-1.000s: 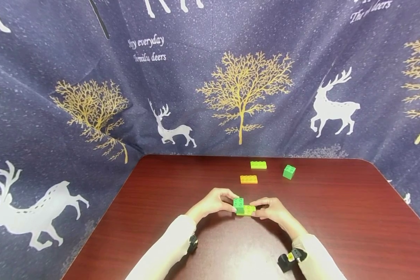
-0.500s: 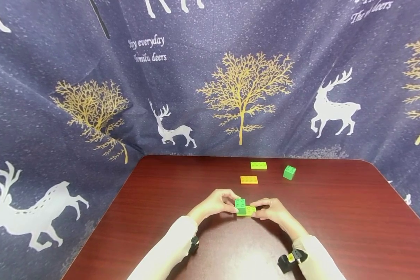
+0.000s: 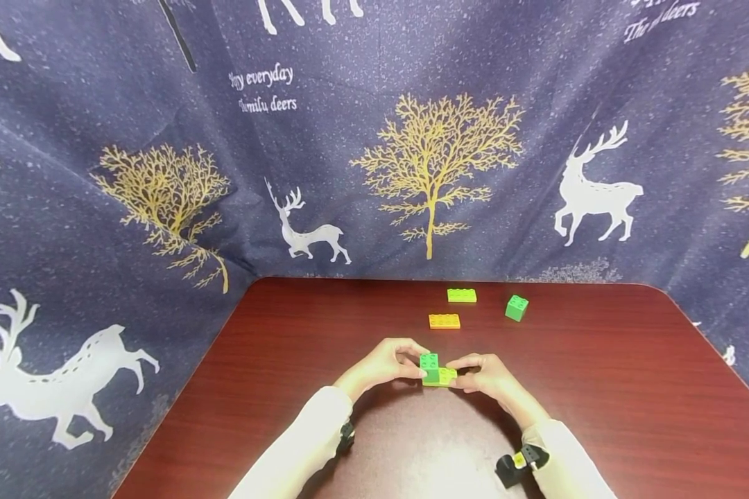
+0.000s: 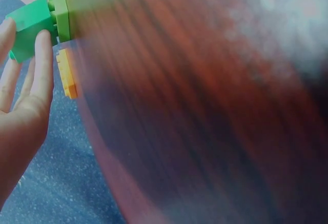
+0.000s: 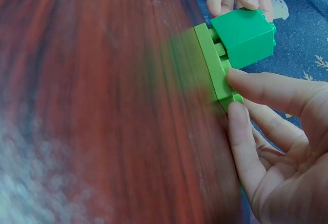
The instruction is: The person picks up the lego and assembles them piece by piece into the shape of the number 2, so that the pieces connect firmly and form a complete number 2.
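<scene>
Slightly but visibly, the green two-by-two brick (image 3: pixel 428 363) had shifted rightward since the frame from a second before. Back then it jutted past the left end of the lime-green studded plate (image 3: pixel 444 375); now its edge lay nearly in line with that end, above the plate's left half. The left hand (image 3: pixel 390 360) held the brick pinched between thumb and fingers. The right hand (image 3: pixel 483 373) kept its pinch on the plate's right end, thumb and forefinger in almost the same place as before. Both wrist views showed the plate's studs between it and the brick's underside, so the two were not flush; whether the brick touched the stud tops could not be told.

Farther back on the reddish-brown table (image 3: pixel 324 319), nothing had been rearranged: the orange plate (image 3: pixel 444 321) lay just beyond the hands, a second lime-green plate (image 3: pixel 462 296) lay behind it near the far edge, and another green brick (image 3: pixel 516 308) stood to the right, turned at an angle.
</scene>
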Motion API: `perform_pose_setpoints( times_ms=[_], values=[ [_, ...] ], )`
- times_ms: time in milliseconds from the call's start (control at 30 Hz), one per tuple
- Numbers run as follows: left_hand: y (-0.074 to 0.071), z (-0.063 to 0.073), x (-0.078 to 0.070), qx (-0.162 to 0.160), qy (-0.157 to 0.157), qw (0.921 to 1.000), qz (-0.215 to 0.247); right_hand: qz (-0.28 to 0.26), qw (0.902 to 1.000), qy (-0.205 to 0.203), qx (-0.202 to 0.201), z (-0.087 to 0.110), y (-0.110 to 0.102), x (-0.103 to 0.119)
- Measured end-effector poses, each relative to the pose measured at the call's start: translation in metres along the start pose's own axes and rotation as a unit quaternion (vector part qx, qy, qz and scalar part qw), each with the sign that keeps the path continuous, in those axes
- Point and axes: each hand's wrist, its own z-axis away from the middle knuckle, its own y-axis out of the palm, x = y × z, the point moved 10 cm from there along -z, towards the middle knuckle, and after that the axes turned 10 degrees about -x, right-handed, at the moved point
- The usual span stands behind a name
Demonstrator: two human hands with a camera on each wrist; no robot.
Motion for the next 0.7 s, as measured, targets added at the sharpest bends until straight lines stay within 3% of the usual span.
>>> perform_pose_setpoints(
  times_ms=[233, 700],
  values=[
    [-0.0001, -0.0011, 0.0016, -0.006, -0.001, 0.9999, 0.013, 0.000, 1.0000, -0.002, 0.002, -0.0001, 0.0006, -0.0006],
    [0.0017, -0.0041, -0.0070, -0.009, 0.022, 0.9989, -0.040, 0.002, 1.0000, -0.004, -0.001, 0.0007, -0.0002, 0.0025]
  ],
)
